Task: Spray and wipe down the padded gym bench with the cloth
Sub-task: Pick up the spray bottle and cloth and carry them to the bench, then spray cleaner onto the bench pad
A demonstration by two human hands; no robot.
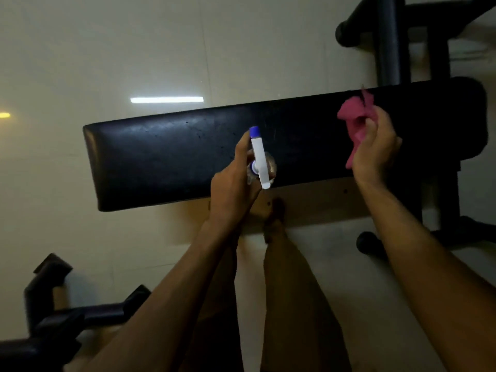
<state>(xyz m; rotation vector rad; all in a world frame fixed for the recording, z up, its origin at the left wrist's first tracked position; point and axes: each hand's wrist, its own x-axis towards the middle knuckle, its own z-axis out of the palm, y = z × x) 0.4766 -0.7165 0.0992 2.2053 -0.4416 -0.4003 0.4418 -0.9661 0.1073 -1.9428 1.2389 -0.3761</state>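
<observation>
A black padded gym bench (166, 154) stretches across the middle of the head view, its left end free and its right end joined to a dark frame. My left hand (233, 189) grips a clear spray bottle (259, 157) with a white head and blue nozzle, held over the bench's near edge with the nozzle pointing away from me. My right hand (375, 149) holds a bunched pink cloth (354, 122) above the right part of the pad. The cloth hangs in the air, apart from the padding.
A dark upright post and crossbar of the bench frame (386, 41) rise at the upper right. Black rubber feet (367, 241) stand at the right. More dark equipment (53, 307) lies at the lower left on pale floor tiles. My bare legs (290, 291) stand near the bench.
</observation>
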